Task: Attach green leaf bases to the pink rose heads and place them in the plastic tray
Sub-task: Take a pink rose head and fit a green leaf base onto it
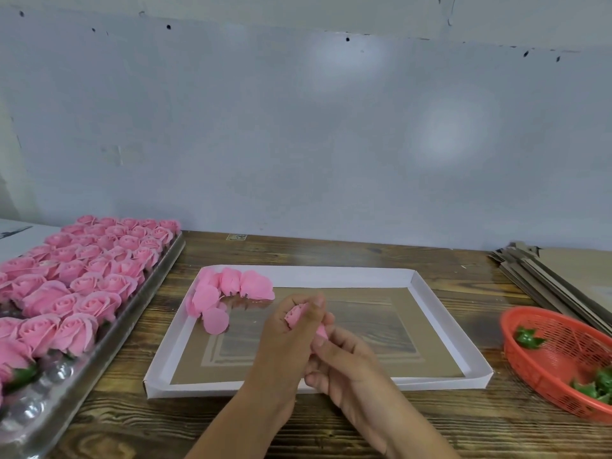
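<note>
Pink rose head (298,315), soft-petalled, gripped by both hands.

Pink rose head (299,315) — gripped, both hands

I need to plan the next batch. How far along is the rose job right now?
Mostly done: the plastic tray on the left is nearly full of pink roses, with a few empty cups at its near end. In hand: the left hand and right hand hold one rose head together. Left: a handful of loose rose heads in the white box lid, and green leaf bases in the orange basket.
</note>
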`<move>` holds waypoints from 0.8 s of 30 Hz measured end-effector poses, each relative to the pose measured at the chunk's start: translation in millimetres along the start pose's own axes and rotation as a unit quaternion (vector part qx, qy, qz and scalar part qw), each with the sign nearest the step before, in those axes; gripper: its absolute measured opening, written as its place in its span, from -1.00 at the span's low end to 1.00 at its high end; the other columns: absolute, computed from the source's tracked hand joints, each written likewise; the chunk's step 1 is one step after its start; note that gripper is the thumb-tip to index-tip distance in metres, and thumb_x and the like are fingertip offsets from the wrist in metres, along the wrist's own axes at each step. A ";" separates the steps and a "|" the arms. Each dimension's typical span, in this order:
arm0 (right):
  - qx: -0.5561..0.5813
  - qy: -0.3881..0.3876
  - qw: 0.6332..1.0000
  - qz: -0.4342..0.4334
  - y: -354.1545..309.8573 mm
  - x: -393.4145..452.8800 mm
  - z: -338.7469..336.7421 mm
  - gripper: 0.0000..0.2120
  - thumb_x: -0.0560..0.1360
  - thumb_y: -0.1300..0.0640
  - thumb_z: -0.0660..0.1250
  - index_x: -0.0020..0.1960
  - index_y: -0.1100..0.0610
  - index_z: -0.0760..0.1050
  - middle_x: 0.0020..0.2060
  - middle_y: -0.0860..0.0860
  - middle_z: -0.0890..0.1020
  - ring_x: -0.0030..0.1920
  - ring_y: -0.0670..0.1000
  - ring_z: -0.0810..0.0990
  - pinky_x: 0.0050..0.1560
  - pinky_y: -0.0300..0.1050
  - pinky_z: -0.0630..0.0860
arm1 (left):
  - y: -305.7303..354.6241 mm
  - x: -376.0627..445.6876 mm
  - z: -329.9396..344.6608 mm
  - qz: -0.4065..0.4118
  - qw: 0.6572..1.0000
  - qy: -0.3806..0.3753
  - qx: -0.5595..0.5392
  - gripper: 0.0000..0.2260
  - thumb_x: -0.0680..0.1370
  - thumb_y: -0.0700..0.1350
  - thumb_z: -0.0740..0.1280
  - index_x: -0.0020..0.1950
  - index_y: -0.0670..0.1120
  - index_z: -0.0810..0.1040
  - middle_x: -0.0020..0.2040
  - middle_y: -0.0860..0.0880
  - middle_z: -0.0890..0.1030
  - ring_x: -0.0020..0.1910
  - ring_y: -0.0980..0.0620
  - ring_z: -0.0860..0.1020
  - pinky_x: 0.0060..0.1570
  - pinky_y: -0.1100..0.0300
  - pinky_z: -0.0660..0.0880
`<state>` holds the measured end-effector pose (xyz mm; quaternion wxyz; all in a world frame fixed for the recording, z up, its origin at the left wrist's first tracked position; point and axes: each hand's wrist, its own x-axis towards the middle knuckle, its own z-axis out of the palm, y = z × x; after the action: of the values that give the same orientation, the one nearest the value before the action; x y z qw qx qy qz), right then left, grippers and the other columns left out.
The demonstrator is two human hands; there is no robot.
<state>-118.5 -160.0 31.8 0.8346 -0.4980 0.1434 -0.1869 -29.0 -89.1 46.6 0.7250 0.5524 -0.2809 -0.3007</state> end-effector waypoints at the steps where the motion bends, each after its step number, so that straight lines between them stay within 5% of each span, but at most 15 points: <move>1: 0.007 0.001 1.000 -0.001 -1.2 -0.1 -0.6 -0.70 0.47 0.10 0.46 0.02 0.31 0.51 -0.24 0.17 0.55 -0.30 0.02 0.52 -0.26 -0.20 0.52 | 1.0 -0.8 -3.4 0.002 1.000 -0.021 0.015 -0.69 0.38 0.15 0.43 -0.08 -0.06 0.63 -0.19 -0.09 0.66 -0.25 0.05 0.62 -0.29 0.25 0.57; 4: 0.029 0.017 0.999 0.007 -3.2 1.6 -3.5 -0.67 0.45 -0.03 0.33 -0.04 0.26 0.54 -0.36 0.12 0.50 -0.38 0.01 0.49 -0.35 -0.18 0.45 | 6.0 0.2 -18.3 0.018 0.994 -0.088 0.057 -0.78 0.37 -0.02 0.53 0.00 0.07 0.66 -0.10 -0.12 0.70 -0.16 0.04 0.66 -0.15 0.30 0.59; 7: -0.011 0.034 0.999 0.015 -2.7 2.4 -4.8 -0.63 0.48 -0.14 0.34 -0.19 0.19 0.55 -0.42 0.10 0.49 -0.44 0.00 0.46 -0.42 -0.19 0.42 | 12.0 4.6 -34.2 0.044 0.985 -0.114 0.119 -0.76 0.42 -0.19 0.56 0.05 -0.01 0.68 -0.03 -0.06 0.73 -0.02 0.01 0.69 -0.02 0.24 0.61; 11: -0.083 0.060 0.995 0.011 -3.2 2.6 -4.6 -0.58 0.43 -0.21 0.33 -0.21 0.17 0.56 -0.39 0.12 0.55 -0.44 0.02 0.50 -0.46 -0.18 0.44 | 14.7 6.3 -42.7 0.053 0.979 -0.118 0.157 -0.79 0.37 -0.06 0.61 -0.04 0.07 0.70 -0.05 -0.06 0.73 -0.01 0.00 0.69 0.04 0.14 0.62; 15: -0.138 0.119 0.981 -0.061 -1.4 1.9 -5.2 -0.60 0.31 -0.08 0.49 0.08 0.08 0.60 -0.15 0.08 0.69 -0.21 0.00 0.67 -0.26 -0.16 0.59 | 6.2 5.3 -43.5 0.031 0.984 -0.084 0.153 -0.75 0.29 0.03 0.57 -0.06 0.07 0.71 -0.10 -0.05 0.73 -0.06 0.01 0.69 0.02 0.13 0.61; 18: -0.152 0.106 0.978 -0.098 -5.9 -0.9 -7.1 -0.76 0.37 0.06 0.56 0.02 0.03 0.68 -0.03 0.10 0.71 -0.08 0.03 0.69 -0.12 -0.18 0.61 | 2.7 4.5 -43.5 0.012 0.987 -0.082 0.135 -0.75 0.31 0.05 0.57 -0.04 0.08 0.71 -0.06 -0.04 0.74 -0.03 0.01 0.70 0.06 0.11 0.62; 24: -0.119 0.107 0.982 -0.104 -7.6 -2.0 -10.1 -0.76 0.41 0.05 0.43 0.02 0.13 0.70 -0.04 0.24 0.70 -0.06 0.21 0.69 -0.05 -0.02 0.64 | 1.8 -0.7 -47.2 0.016 0.983 -0.137 0.119 -0.61 0.26 0.05 0.63 0.05 0.16 0.67 0.10 0.04 0.71 0.12 0.05 0.67 0.04 0.21 0.62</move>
<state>-125.9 -170.2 34.0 0.7251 -0.5830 0.2010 -0.3064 5.6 -58.3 37.4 0.6139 0.5835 -0.4198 -0.3261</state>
